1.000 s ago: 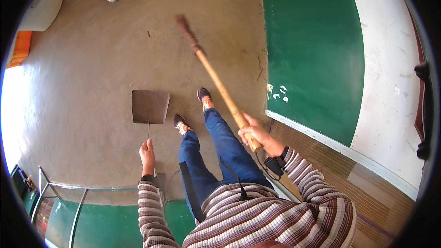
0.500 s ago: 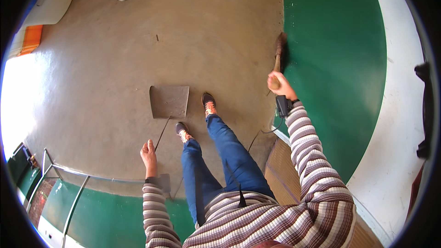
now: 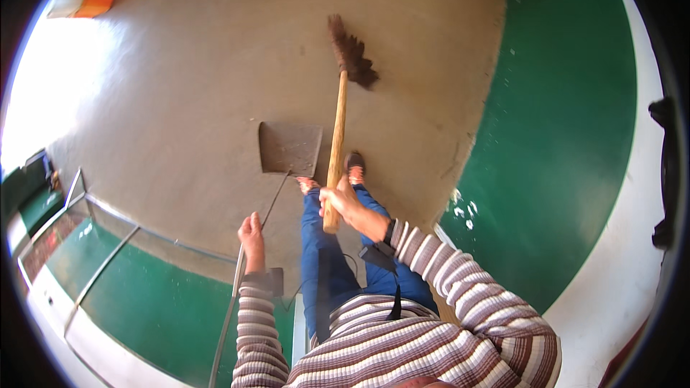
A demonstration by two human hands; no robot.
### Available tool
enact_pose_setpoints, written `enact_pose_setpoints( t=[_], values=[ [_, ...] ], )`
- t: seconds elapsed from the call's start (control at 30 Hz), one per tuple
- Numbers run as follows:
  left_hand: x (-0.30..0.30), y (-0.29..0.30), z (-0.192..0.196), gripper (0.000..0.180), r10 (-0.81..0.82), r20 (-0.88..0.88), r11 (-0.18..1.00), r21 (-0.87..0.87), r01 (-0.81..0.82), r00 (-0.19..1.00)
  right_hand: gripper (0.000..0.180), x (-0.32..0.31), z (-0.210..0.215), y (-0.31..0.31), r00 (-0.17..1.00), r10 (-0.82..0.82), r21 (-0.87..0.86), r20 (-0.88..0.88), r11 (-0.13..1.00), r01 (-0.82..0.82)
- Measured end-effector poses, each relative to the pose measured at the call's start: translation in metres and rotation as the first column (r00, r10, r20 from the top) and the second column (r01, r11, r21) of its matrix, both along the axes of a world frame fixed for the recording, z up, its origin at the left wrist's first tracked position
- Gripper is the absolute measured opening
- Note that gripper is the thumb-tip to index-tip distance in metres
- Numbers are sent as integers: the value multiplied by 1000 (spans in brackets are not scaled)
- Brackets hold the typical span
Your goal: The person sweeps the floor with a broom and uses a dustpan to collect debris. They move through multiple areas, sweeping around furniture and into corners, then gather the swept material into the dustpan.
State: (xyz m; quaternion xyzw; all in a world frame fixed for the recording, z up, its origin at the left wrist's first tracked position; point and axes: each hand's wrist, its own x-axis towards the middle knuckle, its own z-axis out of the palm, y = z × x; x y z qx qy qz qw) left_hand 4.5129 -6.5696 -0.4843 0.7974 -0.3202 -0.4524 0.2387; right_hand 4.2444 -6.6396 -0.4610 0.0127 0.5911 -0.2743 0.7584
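Broom (image 3: 339, 122) swung L from grn wall (image 3: 568, 144), handle (image 3: 338, 144) fore-aft, bristles (image 3: 352, 52) fwd

Harsh white glare at the left burns out detail and spills a sheen onto the brown floor (image 3: 194, 93); slight motion blur softens the broom head (image 3: 351, 55), and fisheye distortion bows the green-and-white wall (image 3: 568, 136) near the black rim

From head height, the floor (image 3: 201, 72) is viewed downward; the striped sweater (image 3: 402, 352) is seen closest, at six o'clock.
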Motion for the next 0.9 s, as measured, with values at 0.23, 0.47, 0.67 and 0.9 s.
enact_pose_setpoints(
  t=[0.23,0.47,0.67,0.9],
  values=[
    [26,1,-9,36,94,-10,994,52,-94,995,38,24,57,-38,942,168,8,290,984,-178],
    [72,7,-15,40,104,27,995,7,-104,994,77,48,24,-137,857,516,-272,-15,822,-500],
    [96,18,-33,42,116,86,993,18,-118,990,88,133,-60,-271,669,590,-301,-452,605,-737],
    [121,16,-41,42,120,112,989,68,-128,986,91,126,-93,-201,50,551,56,-833,173,-983]
  ],
)
